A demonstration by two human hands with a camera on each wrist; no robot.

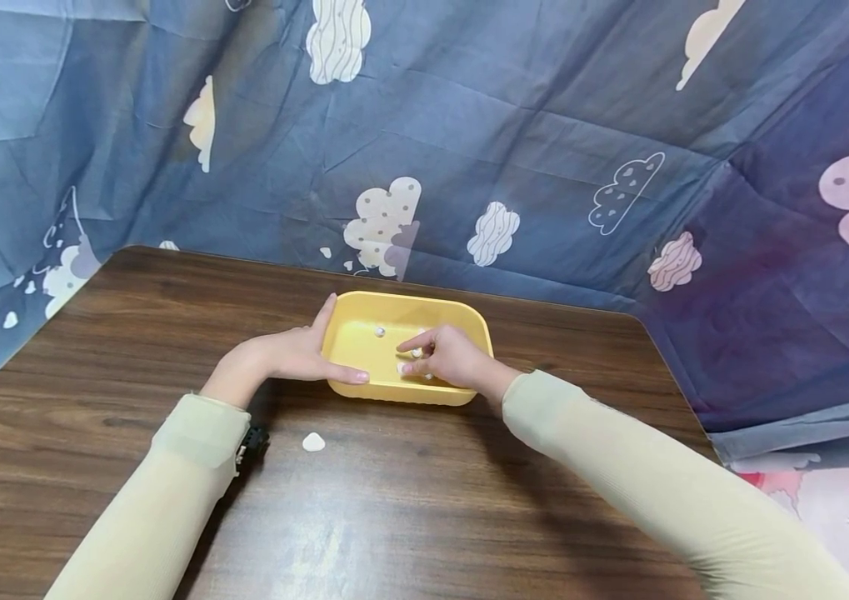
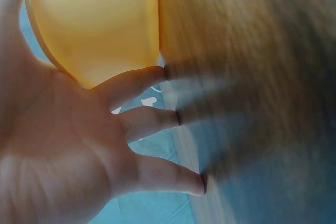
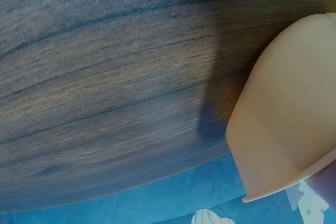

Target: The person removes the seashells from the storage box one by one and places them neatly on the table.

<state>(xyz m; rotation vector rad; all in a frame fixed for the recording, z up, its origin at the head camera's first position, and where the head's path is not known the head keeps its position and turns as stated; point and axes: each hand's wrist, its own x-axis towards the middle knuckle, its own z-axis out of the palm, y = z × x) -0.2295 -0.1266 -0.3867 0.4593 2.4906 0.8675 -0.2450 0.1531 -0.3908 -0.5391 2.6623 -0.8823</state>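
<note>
Head view: eyeing a small white piece inside the yellow tray, right at the thumb tip of the right hand, nearer than the stretched forefinger. Cannot tell whether pinched or just touched. Farther off and left, catching a small ball. At the tray's left end, resting the left hand with straight, spread fingers. Nearer, on the brown table, spotting a flat white chip.

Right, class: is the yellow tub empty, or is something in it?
Not empty: in the head view, small white pieces lie on the floor of the yellow tub, near the right hand.
</note>
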